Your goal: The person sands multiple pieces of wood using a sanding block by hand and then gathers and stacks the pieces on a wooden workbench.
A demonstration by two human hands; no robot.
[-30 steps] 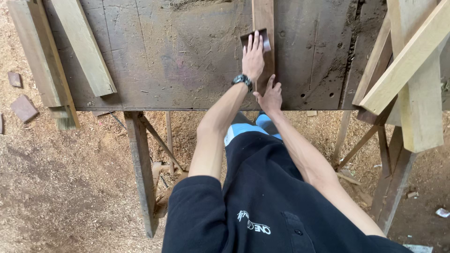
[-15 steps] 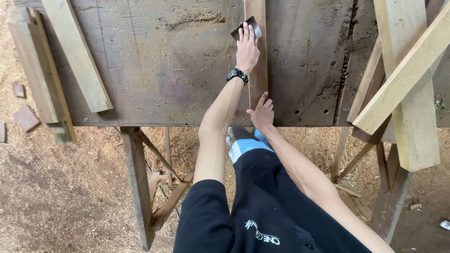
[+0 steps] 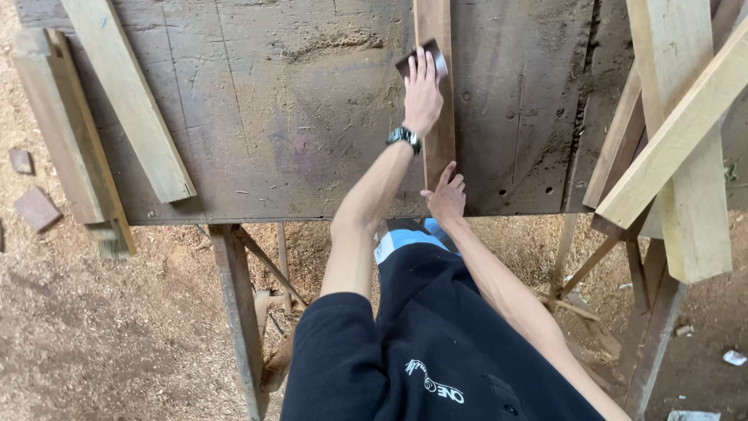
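- Two bare hands work one narrow dark plank (image 3: pixel 439 140), whose long axis runs from 12 to 6 o'clock across the worn workbench (image 3: pixel 273 117).
- Left hand (image 3: pixel 423 90), fingers flat, presses a sanding sheet (image 3: pixel 427 58) onto the plank toward 12 o'clock.
- Right hand (image 3: pixel 447 195) lies open on the plank's 6 o'clock end, gripping nothing.
- Pale boards (image 3: pixel 128 101) lie at 9 o'clock.

One dark strip of wood (image 3: pixel 436 117) is seen lying lengthwise on one worn surface (image 3: pixel 296 125), and one small sheet of abrasive paper (image 3: pixel 425 61) is pressed to it. Two hands are counted: the left hand (image 3: pixel 423 93) (one wristwatch (image 3: pixel 404 139) is worn) and the right hand (image 3: pixel 447 195). Two pale planks (image 3: pixel 125 93) are laid at the left, three (image 3: pixel 686 140) are stacked at the right. Two reddish blocks (image 3: pixel 35 209) are scattered on the sawdust floor (image 3: pixel 117 335).
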